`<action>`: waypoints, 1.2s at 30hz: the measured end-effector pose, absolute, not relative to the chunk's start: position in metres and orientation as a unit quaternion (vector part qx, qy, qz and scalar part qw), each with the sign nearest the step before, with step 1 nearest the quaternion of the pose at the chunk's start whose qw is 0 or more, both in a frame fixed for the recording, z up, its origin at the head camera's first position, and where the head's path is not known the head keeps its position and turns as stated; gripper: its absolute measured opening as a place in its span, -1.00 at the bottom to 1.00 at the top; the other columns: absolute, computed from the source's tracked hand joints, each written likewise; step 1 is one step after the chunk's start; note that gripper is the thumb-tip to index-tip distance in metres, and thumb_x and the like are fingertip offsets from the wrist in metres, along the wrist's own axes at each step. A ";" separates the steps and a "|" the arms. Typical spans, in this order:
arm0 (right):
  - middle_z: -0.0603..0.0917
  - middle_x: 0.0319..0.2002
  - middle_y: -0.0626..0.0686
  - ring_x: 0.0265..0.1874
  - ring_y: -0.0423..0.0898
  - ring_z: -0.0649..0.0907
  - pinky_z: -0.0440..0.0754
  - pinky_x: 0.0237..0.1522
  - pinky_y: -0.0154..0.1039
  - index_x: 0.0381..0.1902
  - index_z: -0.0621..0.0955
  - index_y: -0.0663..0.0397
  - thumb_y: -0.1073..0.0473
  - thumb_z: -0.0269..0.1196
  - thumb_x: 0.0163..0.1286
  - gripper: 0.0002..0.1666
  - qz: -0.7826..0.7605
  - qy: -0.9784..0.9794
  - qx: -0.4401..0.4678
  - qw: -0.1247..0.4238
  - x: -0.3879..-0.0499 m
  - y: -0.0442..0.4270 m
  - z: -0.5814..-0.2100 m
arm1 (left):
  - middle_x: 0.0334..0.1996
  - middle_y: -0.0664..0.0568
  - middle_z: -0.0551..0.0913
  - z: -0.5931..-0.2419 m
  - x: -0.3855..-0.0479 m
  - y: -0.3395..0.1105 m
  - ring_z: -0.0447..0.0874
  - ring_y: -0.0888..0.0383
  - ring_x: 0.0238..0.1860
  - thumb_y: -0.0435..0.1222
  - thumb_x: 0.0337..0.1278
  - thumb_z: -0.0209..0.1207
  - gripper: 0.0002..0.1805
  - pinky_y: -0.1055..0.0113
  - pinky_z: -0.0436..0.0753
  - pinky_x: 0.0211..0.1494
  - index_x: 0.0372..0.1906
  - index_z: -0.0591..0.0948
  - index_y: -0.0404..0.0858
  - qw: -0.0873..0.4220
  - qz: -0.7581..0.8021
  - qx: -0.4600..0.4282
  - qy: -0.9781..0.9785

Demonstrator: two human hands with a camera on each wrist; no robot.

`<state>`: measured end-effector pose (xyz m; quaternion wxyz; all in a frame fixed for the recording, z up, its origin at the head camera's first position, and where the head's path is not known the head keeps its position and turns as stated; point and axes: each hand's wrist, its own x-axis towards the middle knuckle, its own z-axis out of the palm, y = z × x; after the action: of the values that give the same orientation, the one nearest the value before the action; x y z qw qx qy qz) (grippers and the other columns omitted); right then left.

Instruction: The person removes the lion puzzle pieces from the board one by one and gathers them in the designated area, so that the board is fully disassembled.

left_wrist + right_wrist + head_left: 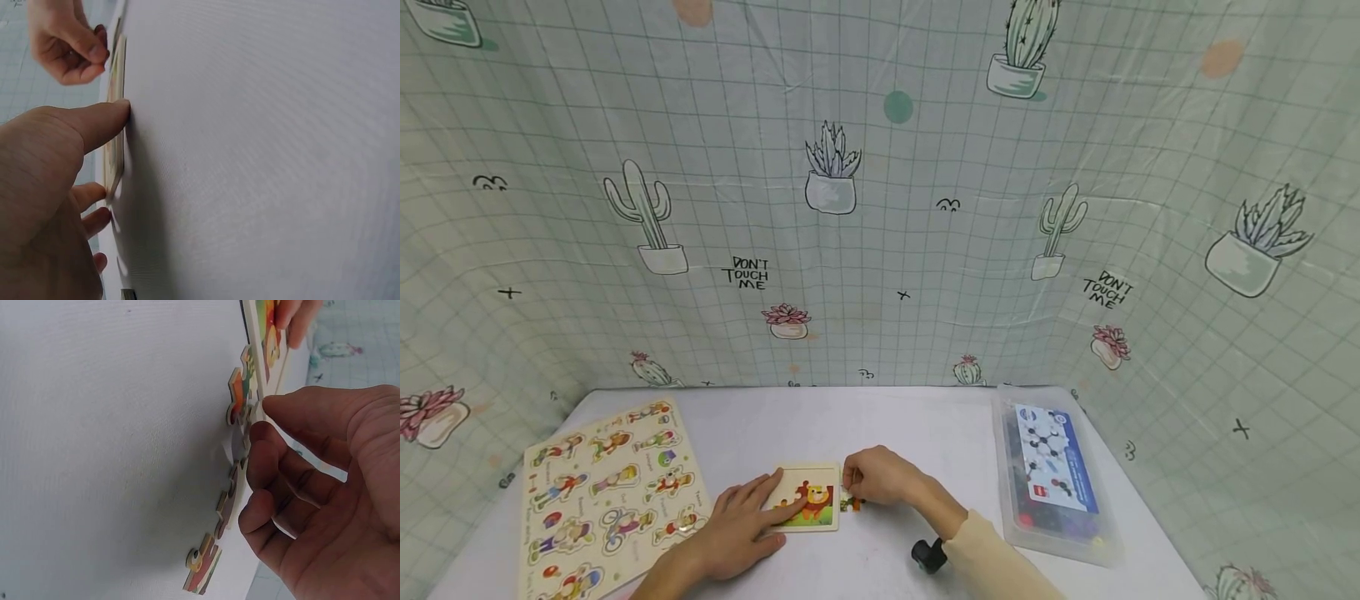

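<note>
The left hand [737,527] lies with extended fingers across a small wooden puzzle board [817,527] with a lion picture; its thumb [109,122] touches the board's near edge. Just right of the board, the right hand [883,477] has bent fingers, thumb and index tips close together over loose puzzle pieces [852,505]. In the right wrist view, an orange and green piece [237,390] lies against the board's frame, and a piece with an eye [201,562] lies farther along. Whether the right fingertips [262,432] pinch a piece is unclear.
A large wooden board with figure pictures [587,462] lies at the left. At the right is a clear plastic box [1060,475] with a blue and white label. A small black object [928,556] sits beside the right sleeve. Patterned cloth [880,250] hangs behind the table.
</note>
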<state>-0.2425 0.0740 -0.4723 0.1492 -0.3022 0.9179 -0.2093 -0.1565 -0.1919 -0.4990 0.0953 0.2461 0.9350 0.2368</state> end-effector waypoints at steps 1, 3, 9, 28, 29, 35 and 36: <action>0.52 -0.55 -0.21 -0.56 -0.31 0.45 0.43 -0.45 -0.39 -0.38 0.64 -0.10 0.22 0.33 0.37 -0.88 -0.210 0.918 -0.303 0.148 -0.243 0.073 -0.472 | 0.57 -0.27 0.05 -0.499 -0.157 -0.192 0.03 -0.36 0.51 0.05 0.43 0.09 -0.45 -0.49 -0.01 0.32 0.46 0.44 0.14 0.093 0.236 0.249 0.935; 0.52 -0.55 -0.21 -0.56 -0.31 0.44 0.43 -0.46 -0.40 -0.38 0.64 -0.09 0.23 0.33 0.36 -0.88 -0.212 0.916 -0.307 0.145 -0.243 0.072 -0.473 | 0.57 -0.26 0.08 -0.499 -0.158 -0.192 0.04 -0.36 0.51 0.04 0.42 0.10 -0.45 -0.48 -0.01 0.32 0.46 0.44 0.14 0.089 0.233 0.255 0.934; 0.50 -0.57 -0.21 -0.59 -0.33 0.44 0.42 -0.48 -0.43 -0.38 0.65 -0.10 0.26 0.31 0.36 -0.87 -0.225 0.910 -0.317 0.144 -0.243 0.063 -0.475 | 0.54 -0.30 0.13 -0.496 -0.159 -0.190 0.00 -0.37 0.53 0.01 0.37 0.16 -0.40 -0.47 -0.09 0.37 0.47 0.42 0.08 0.085 0.243 0.275 0.926; 0.61 -0.31 -0.15 -0.49 -0.30 0.44 0.43 -0.42 -0.42 0.12 0.72 0.00 0.28 0.25 0.37 -0.63 -0.178 0.911 -0.348 0.132 -0.238 0.030 -0.479 | 0.58 -0.23 0.07 -0.493 -0.157 -0.174 0.03 -0.27 0.55 0.16 0.37 0.09 -0.34 -0.42 0.06 0.39 0.50 0.37 0.12 0.106 0.195 0.290 0.931; 0.62 -0.29 -0.14 -0.49 -0.30 0.44 0.43 -0.42 -0.41 0.13 0.71 -0.01 0.29 0.24 0.37 -0.62 -0.177 0.912 -0.346 0.132 -0.238 0.030 -0.480 | 0.58 -0.23 0.07 -0.493 -0.157 -0.174 0.02 -0.27 0.55 0.16 0.37 0.09 -0.34 -0.42 0.06 0.40 0.50 0.37 0.13 0.107 0.192 0.289 0.932; 0.68 -0.19 -0.11 -0.42 -0.31 0.48 0.49 -0.33 -0.41 0.10 0.72 -0.05 0.29 0.21 0.40 -0.63 -0.175 0.916 -0.339 0.127 -0.236 0.028 -0.479 | 0.60 -0.21 0.00 -0.492 -0.157 -0.174 -0.06 -0.25 0.58 0.16 0.40 0.06 -0.35 -0.39 0.00 0.44 0.52 0.33 0.17 0.128 0.179 0.282 0.934; 0.69 -0.16 -0.11 -0.40 -0.31 0.49 0.50 -0.30 -0.40 0.10 0.72 -0.06 0.30 0.20 0.40 -0.63 -0.175 0.916 -0.339 0.125 -0.236 0.028 -0.479 | 0.61 -0.20 -0.01 -0.492 -0.157 -0.174 -0.08 -0.24 0.58 0.16 0.40 0.05 -0.35 -0.38 0.00 0.45 0.53 0.32 0.17 0.133 0.176 0.281 0.934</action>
<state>-0.2358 0.0276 -0.4790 0.1249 -0.3387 0.9161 -0.1747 -0.1568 -0.1738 -0.4919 0.1325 0.2808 0.9342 0.1758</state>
